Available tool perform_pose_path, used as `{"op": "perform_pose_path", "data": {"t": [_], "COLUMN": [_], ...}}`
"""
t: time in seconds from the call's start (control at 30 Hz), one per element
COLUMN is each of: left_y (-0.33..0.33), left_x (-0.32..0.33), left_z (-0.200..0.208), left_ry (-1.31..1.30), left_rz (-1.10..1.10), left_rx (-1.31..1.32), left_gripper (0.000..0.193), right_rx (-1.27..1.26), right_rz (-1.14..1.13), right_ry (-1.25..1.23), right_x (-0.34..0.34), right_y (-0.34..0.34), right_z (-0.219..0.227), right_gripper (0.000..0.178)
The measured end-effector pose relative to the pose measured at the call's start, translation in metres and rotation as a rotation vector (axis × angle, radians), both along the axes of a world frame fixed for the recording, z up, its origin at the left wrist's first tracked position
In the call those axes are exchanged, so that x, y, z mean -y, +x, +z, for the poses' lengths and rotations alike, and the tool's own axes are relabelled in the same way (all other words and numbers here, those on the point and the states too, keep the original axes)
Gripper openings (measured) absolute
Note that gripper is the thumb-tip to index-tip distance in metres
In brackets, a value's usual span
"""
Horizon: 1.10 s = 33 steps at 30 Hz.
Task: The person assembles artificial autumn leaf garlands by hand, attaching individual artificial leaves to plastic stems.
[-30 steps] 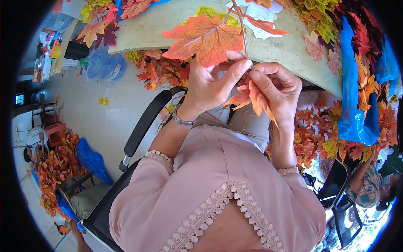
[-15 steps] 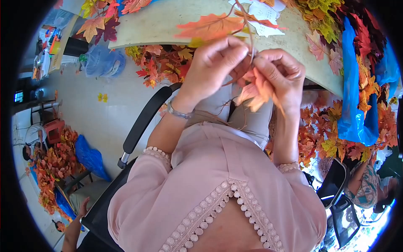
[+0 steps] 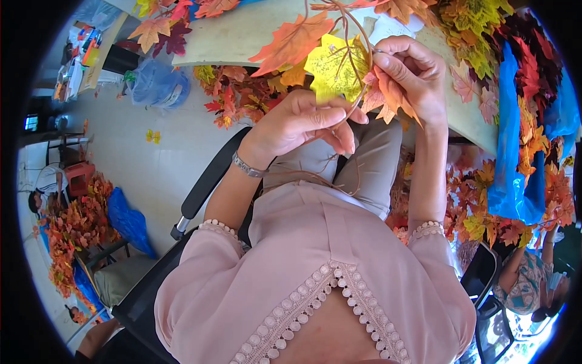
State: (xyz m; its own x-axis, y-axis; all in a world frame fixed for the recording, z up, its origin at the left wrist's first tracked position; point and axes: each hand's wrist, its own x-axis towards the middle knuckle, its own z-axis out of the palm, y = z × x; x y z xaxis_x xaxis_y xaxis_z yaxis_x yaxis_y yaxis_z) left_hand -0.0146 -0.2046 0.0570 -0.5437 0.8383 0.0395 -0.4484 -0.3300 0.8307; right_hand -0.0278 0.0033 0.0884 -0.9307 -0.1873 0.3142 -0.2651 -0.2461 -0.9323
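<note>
A brown stem of an artificial leaf vine (image 3: 365,45) rises between my hands and curves over the table edge. My right hand (image 3: 415,76) pinches the vine with thumb and forefinger, right beside an orange leaf (image 3: 391,94) that hangs below the fingers. Lower and to the left, my left hand (image 3: 303,124) curls loosely around the stem, thumb against it. A yellow leaf (image 3: 336,67) and a larger orange-red leaf (image 3: 297,45) spread from the vine above my left hand. Bare stem ends (image 3: 330,179) trail down over my lap.
The pale table (image 3: 242,36) carries leaf bunches, with yellow-green ones (image 3: 470,30) at right. Blue plastic bags (image 3: 506,151) hang by its right side. A chair armrest (image 3: 215,173) is left of me. Leaf heaps (image 3: 82,224) lie further left; a person (image 3: 527,279) sits at right.
My hands have drawn apart: the left has slid down along the stem, the right has risen slightly. The yellow leaf now shows between them.
</note>
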Motion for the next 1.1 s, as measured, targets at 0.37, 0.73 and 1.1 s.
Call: {"op": "perform_pose_path", "data": {"t": [0.37, 0.73, 1.1], "left_y": [0.009, 0.007, 0.013], "left_x": [0.027, 0.031, 0.037], "left_z": [0.01, 0.012, -0.009], "left_ry": [-0.2, -0.105, 0.011], "left_rz": [0.161, 0.254, 0.378], "left_rx": [0.008, -0.039, 0.175], "left_gripper": [0.016, 0.02, 0.012], "right_rx": [-0.172, -0.232, -0.429], "right_rz": [-0.04, -0.198, -0.118], "right_ry": [0.421, 0.489, 0.545], "right_x": [0.001, 0.034, 0.089], "right_y": [-0.004, -0.03, -0.051], "right_z": [0.016, 0.009, -0.005], "right_gripper": [0.008, 0.008, 0.01]}}
